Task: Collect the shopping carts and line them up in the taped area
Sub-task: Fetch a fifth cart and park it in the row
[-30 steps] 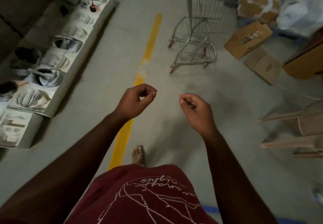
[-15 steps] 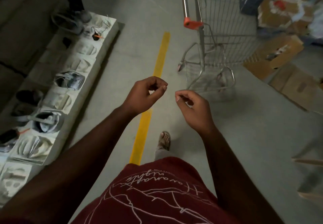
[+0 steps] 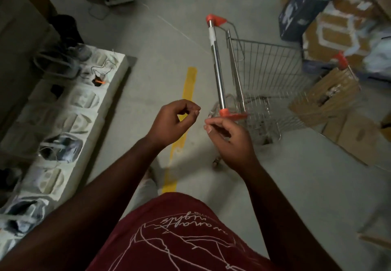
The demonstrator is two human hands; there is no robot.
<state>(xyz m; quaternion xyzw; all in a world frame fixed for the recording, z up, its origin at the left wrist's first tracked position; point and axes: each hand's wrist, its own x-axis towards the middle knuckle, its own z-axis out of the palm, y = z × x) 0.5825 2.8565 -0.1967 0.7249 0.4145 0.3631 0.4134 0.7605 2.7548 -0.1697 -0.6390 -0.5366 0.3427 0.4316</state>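
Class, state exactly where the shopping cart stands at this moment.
In the head view the shopping cart stands on the concrete floor right of the yellow tape line, just beyond the right hand, with cardboard boxes on its far side.
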